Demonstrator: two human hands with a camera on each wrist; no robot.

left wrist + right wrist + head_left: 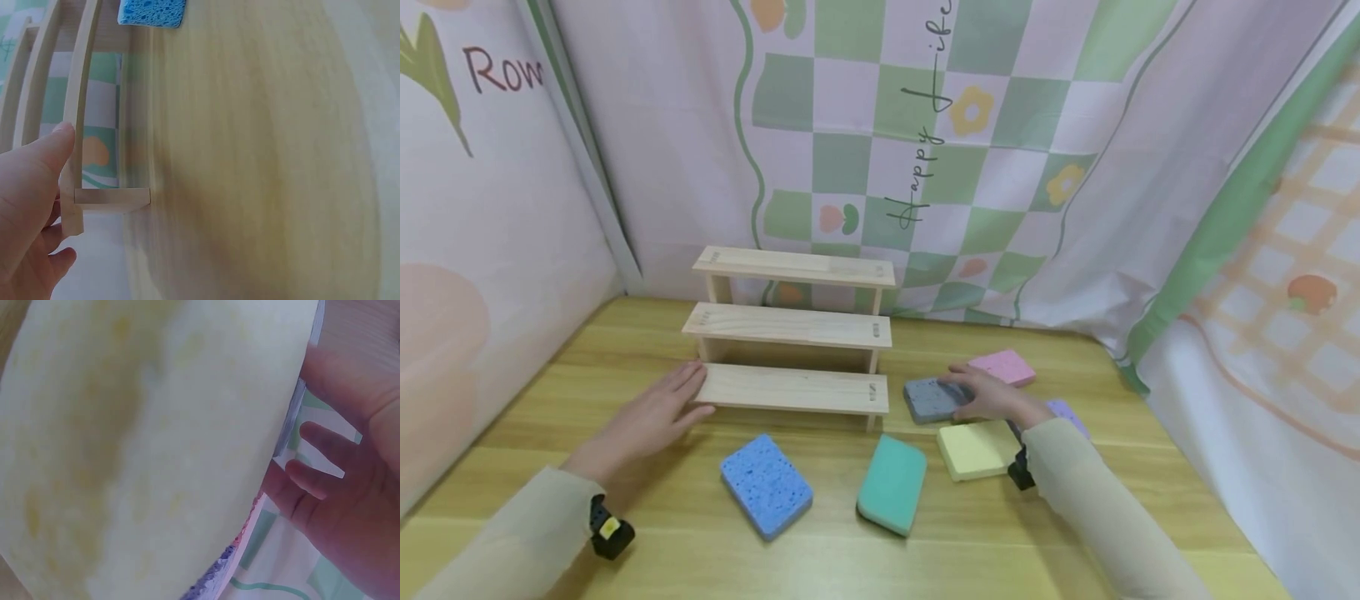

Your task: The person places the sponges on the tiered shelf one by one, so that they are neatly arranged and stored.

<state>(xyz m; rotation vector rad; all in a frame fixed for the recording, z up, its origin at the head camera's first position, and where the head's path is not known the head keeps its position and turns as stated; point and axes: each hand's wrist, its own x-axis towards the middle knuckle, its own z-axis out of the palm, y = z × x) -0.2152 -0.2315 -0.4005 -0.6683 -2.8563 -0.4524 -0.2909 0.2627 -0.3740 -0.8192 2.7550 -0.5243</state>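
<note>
My left hand grips the left end of the lowest board of a three-step wooden shelf. In the left wrist view its thumb lies against the front edge of that board. My right hand pinches the right end of a grey sponge, thumb on the near edge and fingers on the far one. The sponge lies on the table right of the shelf. A pale yellow sponge sits just below that hand and fills much of the right wrist view.
A blue sponge and a teal sponge lie in front of the shelf. Beyond the right hand is a pink sponge; a purple sponge is partly hidden by the right wrist. Printed curtains surround the wooden table.
</note>
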